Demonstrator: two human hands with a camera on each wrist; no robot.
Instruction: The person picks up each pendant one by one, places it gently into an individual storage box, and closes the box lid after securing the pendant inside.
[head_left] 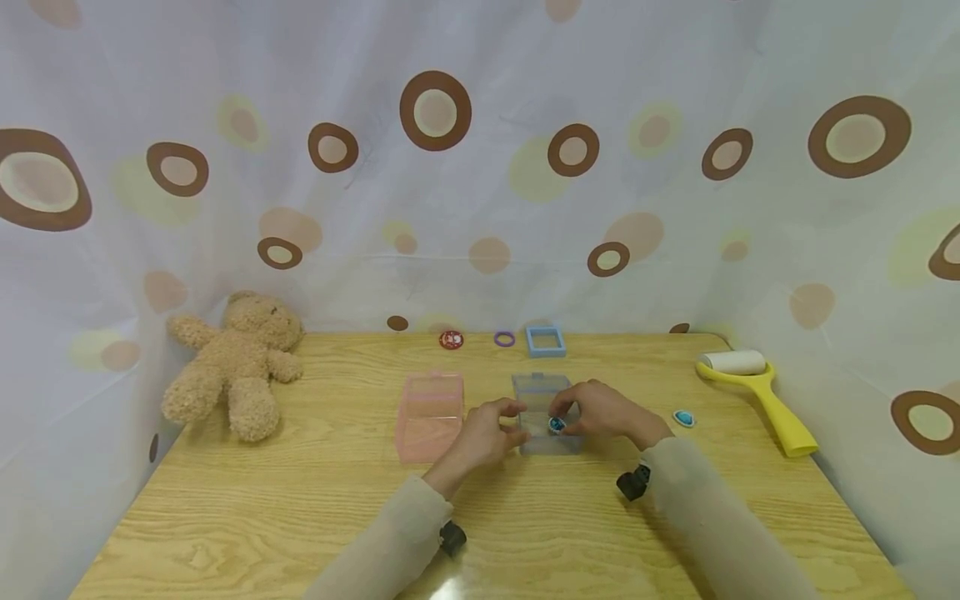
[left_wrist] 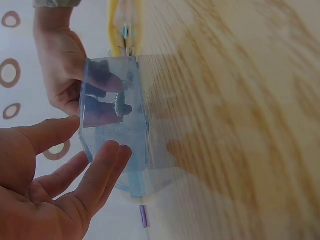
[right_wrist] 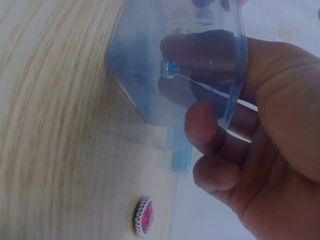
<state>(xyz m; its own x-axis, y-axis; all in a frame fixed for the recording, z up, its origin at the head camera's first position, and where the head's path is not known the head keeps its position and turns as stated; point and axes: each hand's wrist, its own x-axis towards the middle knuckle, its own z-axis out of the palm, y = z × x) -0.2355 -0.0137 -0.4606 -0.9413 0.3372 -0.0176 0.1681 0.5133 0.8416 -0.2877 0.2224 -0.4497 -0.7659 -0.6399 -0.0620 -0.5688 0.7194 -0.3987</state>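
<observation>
A see-through blue plastic box (head_left: 538, 385) stands with its lid raised on the wooden table. Inside it, thumb and fingertips of my right hand (head_left: 603, 408) pinch a blue gem (head_left: 557, 425) with a silver beaded rim; the right wrist view shows this gem (right_wrist: 172, 69) through the box wall. My left hand (head_left: 483, 433) is at the box's left side, its thumb and relaxed fingers right at the wall in the left wrist view. To the left of that hand a pink see-through box (head_left: 431, 408) also lies opened.
A blue oval gem (head_left: 684, 417) and a yellow-handled lint roller (head_left: 776, 408) lie to the right. Along the back are a red disc (head_left: 452, 339), a purple ring (head_left: 504, 345) and a light blue square frame (head_left: 546, 352). A teddy bear (head_left: 240, 362) leans at the left.
</observation>
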